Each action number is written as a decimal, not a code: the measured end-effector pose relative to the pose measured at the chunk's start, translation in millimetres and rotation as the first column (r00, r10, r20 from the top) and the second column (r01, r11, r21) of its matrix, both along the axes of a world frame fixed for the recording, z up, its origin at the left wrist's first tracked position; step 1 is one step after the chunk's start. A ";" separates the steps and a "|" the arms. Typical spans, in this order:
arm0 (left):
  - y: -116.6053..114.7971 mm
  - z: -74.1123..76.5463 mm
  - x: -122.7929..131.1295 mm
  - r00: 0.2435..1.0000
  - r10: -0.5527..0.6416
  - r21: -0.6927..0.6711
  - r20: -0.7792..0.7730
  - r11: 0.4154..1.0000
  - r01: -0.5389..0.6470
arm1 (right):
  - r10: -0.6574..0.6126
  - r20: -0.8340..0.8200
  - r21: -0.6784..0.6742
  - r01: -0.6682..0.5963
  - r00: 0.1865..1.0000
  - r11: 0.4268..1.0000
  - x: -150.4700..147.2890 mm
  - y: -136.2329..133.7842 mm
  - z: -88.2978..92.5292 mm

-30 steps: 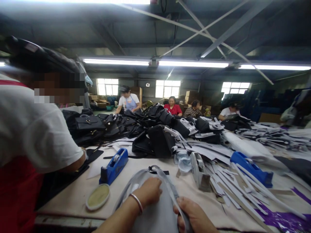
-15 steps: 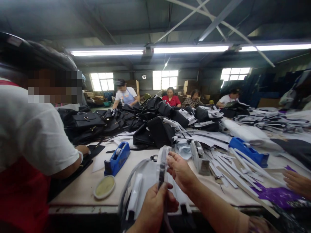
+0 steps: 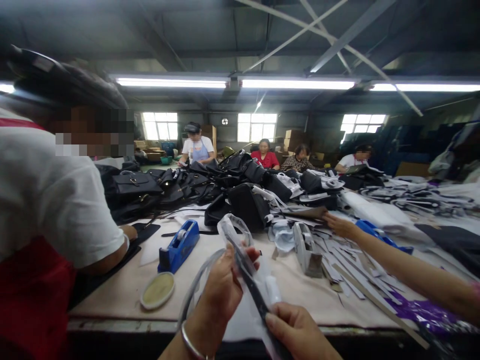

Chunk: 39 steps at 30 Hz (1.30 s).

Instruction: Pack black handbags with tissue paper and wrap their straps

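My left hand [image 3: 221, 287], with a bangle on its wrist, is closed around the upper part of a dark strap in a clear plastic sleeve [image 3: 240, 250]. My right hand [image 3: 296, 332] grips the lower end of the same strap near the table's front edge. A grey looped band [image 3: 198, 280] hangs from the strap by my left hand. Under both hands lies a pale grey sheet [image 3: 243, 320] on the beige table [image 3: 120, 295].
A blue tape dispenser [image 3: 178, 245] and a round tin [image 3: 157, 290] sit to the left. A grey dispenser [image 3: 307, 250] and loose strips [image 3: 348, 270] lie to the right, where a co-worker's hand [image 3: 339, 225] reaches in. Black bags [image 3: 240, 195] are piled behind. A person in white and red [image 3: 45, 215] leans in at left.
My right hand dropped from the strap's top to its lower end, and my left hand rose to hold the upper part. The co-worker's arm at right stretched further across the strips.
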<state>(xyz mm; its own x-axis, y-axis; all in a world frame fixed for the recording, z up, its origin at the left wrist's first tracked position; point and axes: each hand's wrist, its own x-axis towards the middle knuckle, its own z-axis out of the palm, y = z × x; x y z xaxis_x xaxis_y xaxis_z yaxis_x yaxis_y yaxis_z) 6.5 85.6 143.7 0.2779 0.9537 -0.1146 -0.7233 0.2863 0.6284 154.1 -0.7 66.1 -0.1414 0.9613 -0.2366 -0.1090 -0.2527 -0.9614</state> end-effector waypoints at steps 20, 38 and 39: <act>-18.4 -13.2 24.0 0.943 0.205 0.247 -0.263 0.959 -0.140 | 0.044 0.089 0.010 -0.045 0.995 0.999 -10.2 8.8 30.0; 12.9 42.5 21.6 0.981 0.054 0.146 -0.187 0.989 -0.027 | 0.136 0.303 0.156 -0.190 0.943 0.969 24.4 -26.4 26.1; 26.1 50.7 21.0 0.982 0.055 0.138 -0.182 0.990 -0.030 | 0.184 0.294 0.174 -0.242 0.938 0.955 32.4 -33.7 22.5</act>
